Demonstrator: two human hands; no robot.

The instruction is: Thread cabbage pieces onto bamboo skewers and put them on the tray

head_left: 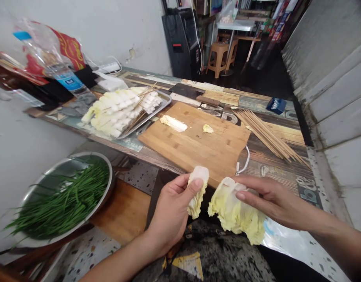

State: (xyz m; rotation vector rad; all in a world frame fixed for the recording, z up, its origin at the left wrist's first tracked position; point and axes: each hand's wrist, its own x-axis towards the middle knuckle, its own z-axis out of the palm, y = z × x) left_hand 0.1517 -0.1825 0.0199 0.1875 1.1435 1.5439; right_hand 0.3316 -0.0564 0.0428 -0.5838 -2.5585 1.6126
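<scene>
Both hands are working just in front of the cutting board's near edge (pixel 195 147). The left hand (pixel 171 211) is curled around a small cabbage strip (pixel 198 192), thumb pressed on its pale, waxy rib, frilled yellow tip hanging down. The right hand (pixel 271 201) grips the larger cabbage chunk (pixel 236 213), fingers laid flat over its top, crinkled leaves spilling below. The two pieces sit just apart.

How far along? Plenty is done: left of the board, the metal tray (pixel 165 102) is heaped with skewered cabbage (pixel 118 109), neat white-and-yellow folds on thin sticks. On the board itself lie one cabbage piece (pixel 173 123) and a small scrap (pixel 207 128). Right of the board, a fan of bare bamboo skewers (pixel 268 135) waits unused, so I'd judge there's more to go.

Below and left of the board, a shiny steel bowl (pixel 105 164) holds long green chives (pixel 62 199), seemingly untouched. Beyond the board's far edge, what looks like a cleaver (pixel 192 92), though it's hard to be sure.
</scene>
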